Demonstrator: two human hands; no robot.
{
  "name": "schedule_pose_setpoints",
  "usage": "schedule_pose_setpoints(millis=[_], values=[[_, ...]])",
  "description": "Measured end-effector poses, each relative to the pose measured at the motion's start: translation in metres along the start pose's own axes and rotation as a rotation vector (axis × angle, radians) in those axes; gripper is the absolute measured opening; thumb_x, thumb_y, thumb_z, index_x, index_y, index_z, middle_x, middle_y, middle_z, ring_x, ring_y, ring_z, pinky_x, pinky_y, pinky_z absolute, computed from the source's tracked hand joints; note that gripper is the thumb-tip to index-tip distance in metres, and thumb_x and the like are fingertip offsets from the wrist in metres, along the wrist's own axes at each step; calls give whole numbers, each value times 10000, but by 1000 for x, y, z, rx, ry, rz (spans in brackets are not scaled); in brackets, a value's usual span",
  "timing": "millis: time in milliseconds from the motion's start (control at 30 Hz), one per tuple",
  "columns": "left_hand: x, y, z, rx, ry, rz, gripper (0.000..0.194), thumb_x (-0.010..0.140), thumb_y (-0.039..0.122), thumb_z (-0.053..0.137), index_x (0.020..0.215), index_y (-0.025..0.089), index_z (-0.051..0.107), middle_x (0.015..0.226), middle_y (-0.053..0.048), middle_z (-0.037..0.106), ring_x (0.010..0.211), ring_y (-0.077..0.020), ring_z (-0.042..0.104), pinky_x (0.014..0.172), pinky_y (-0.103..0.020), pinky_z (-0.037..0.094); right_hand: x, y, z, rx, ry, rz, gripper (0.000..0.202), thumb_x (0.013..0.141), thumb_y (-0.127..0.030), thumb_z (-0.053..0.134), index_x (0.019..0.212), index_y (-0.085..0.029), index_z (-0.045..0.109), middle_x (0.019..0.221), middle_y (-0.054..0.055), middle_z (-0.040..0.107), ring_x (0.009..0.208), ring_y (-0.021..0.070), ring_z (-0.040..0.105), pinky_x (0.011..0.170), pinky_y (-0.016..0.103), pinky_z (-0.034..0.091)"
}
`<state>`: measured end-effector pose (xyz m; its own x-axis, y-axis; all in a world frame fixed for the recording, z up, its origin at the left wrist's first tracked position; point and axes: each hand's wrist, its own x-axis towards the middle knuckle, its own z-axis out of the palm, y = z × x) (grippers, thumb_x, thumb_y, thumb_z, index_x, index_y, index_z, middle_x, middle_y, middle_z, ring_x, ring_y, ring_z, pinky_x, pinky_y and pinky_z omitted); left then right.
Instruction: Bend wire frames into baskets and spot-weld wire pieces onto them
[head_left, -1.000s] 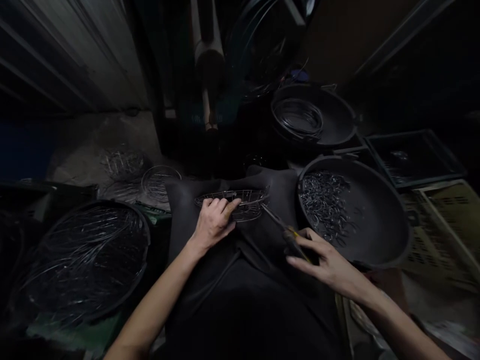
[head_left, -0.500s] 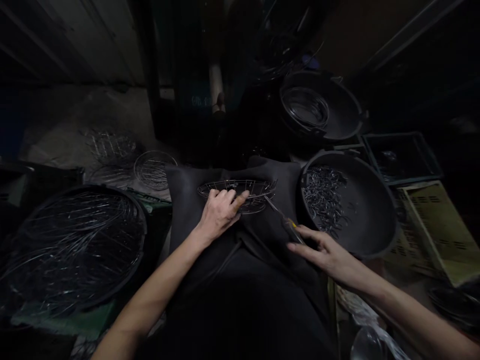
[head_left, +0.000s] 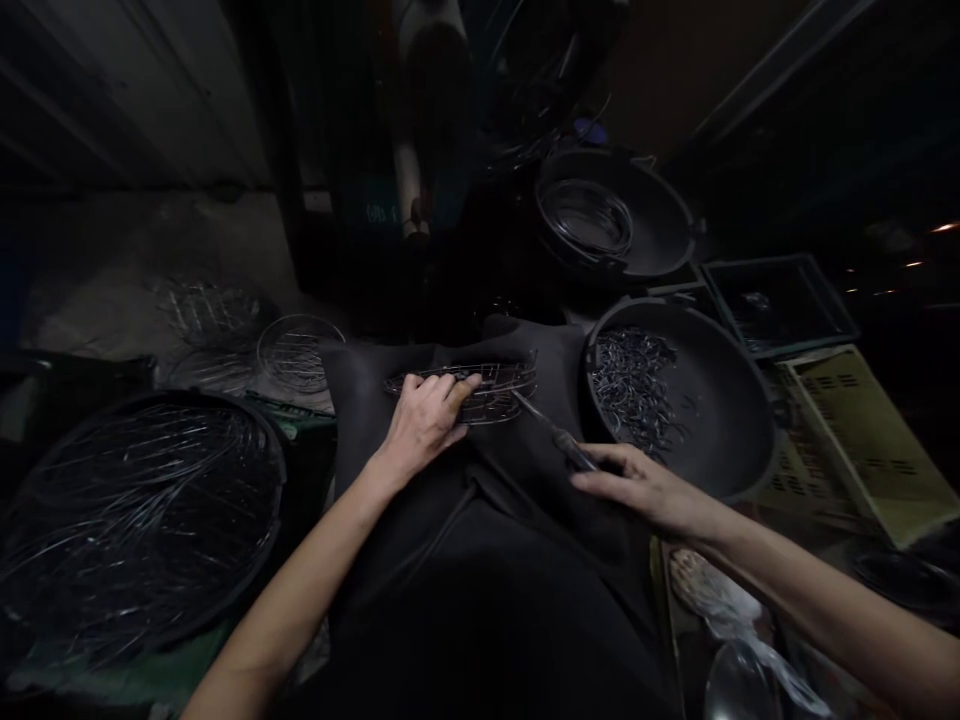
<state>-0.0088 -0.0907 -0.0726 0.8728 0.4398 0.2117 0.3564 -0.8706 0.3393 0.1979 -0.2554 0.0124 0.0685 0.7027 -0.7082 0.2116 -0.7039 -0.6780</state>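
A wire frame [head_left: 495, 400] of thin metal rods rests on the dark cloth [head_left: 360, 400] over my lap. My left hand [head_left: 429, 420] is closed on its left part, knuckles up. From the right, my right hand [head_left: 626, 482] grips the handle of a slim tool [head_left: 559, 438]. The tool's thin metal tip points up and left and meets the frame's right side; whether it touches a wire is too small to tell.
A round tub of long wires [head_left: 150, 500] stands at the left. On the right, a black basin [head_left: 731, 410] holds small bent metal pieces [head_left: 634, 385]. Behind it are a basin with coiled wire [head_left: 660, 220] and a yellow crate [head_left: 877, 450]. Wire rounds [head_left: 300, 355] lie back left.
The view has shifted a little to the right. The wire frame is tilted differently under my left hand, with more of its bars showing. The tool has turned slightly in my right hand.
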Motion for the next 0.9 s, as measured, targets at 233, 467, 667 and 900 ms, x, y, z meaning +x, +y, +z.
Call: schedule_pose_setpoints(millis=[233,467,667,900], values=[[2,0,2,0,-23,-15,619,782,211,651,1319,173,345,924,-49,562,824,-213,530,745,-331,288,5,5,-9,-575,123,-184,327,792,-417,569,998,-192,684,955,90,607,846,239,624,762,344,494],[3,6,7,60,-20,-24,625,763,195,668,1306,156,362,907,-51,559,805,-211,526,734,-332,290,1,-11,-20,-1037,249,-152,281,768,-321,588,1003,-205,690,979,109,554,783,243,620,686,359,499],[-4,4,11,93,2,-20,652,775,193,659,1330,168,318,915,-45,556,797,-203,518,729,-332,282,-3,-8,-1,197,-105,95,425,771,-469,609,1081,-182,654,815,49,653,799,207,651,713,300,526],[-2,2,8,58,-39,-12,637,780,194,654,1322,168,320,943,-54,567,822,-202,525,749,-337,291,4,-1,-6,-421,93,-161,329,791,-412,582,1007,-186,687,902,85,617,840,229,618,746,344,508]])
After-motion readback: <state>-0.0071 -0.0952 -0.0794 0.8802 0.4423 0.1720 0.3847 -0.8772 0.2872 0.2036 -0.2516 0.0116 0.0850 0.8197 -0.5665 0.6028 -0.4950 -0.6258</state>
